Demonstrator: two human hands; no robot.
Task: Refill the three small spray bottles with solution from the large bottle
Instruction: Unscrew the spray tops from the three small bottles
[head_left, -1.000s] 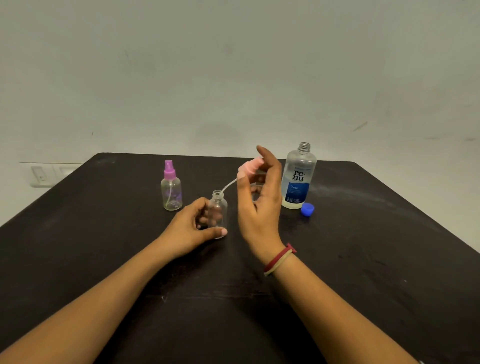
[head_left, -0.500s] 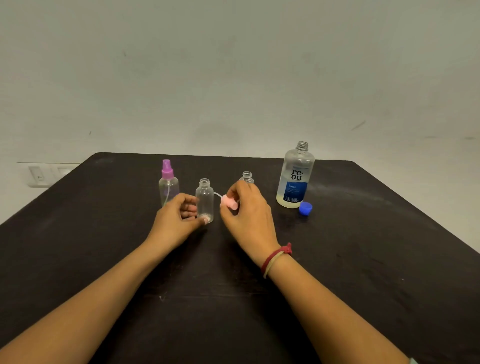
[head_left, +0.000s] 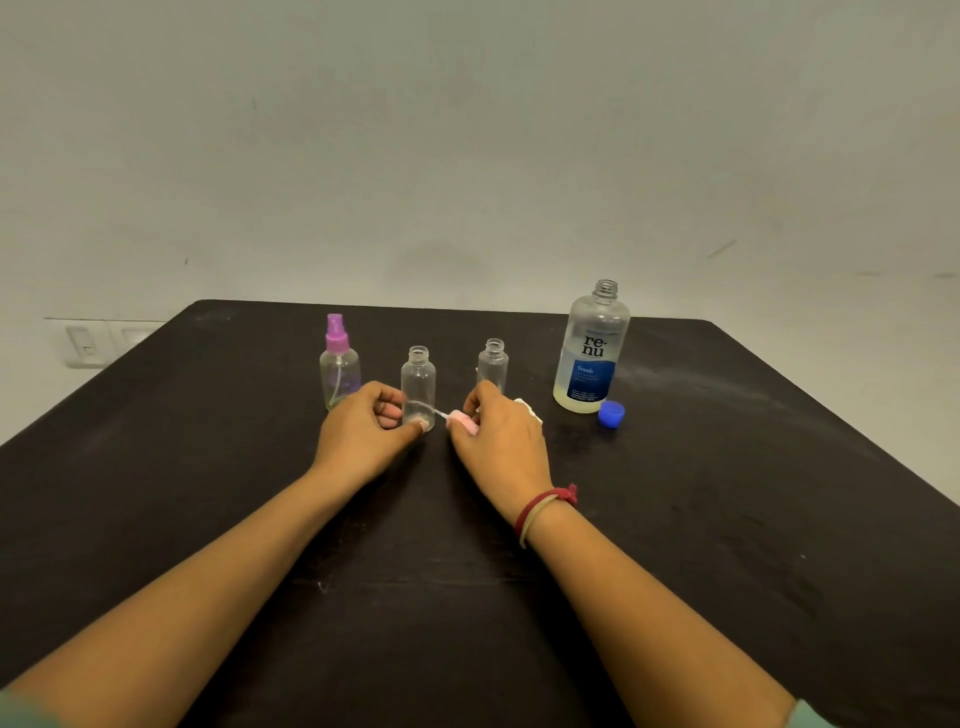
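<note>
The middle small bottle (head_left: 418, 387) stands uncapped near the centre of the table (head_left: 208, 467), and the left hand (head_left: 363, 434) grips its base. At its 3 o'clock the right hand (head_left: 501, 441) pinches the pink spray head (head_left: 462, 421) low against the tabletop. A second open bottle (head_left: 492, 366) stands at 2 o'clock and the purple-capped bottle (head_left: 338, 369) at 10 o'clock. The large bottle (head_left: 592, 353), also open, is farther out toward 3 o'clock, its blue cap (head_left: 611, 414) just beside it. The step in hand looks like uncapping. Next, the head should be let go and the purple top unscrewed before pouring steadily into these narrow necks.
</note>
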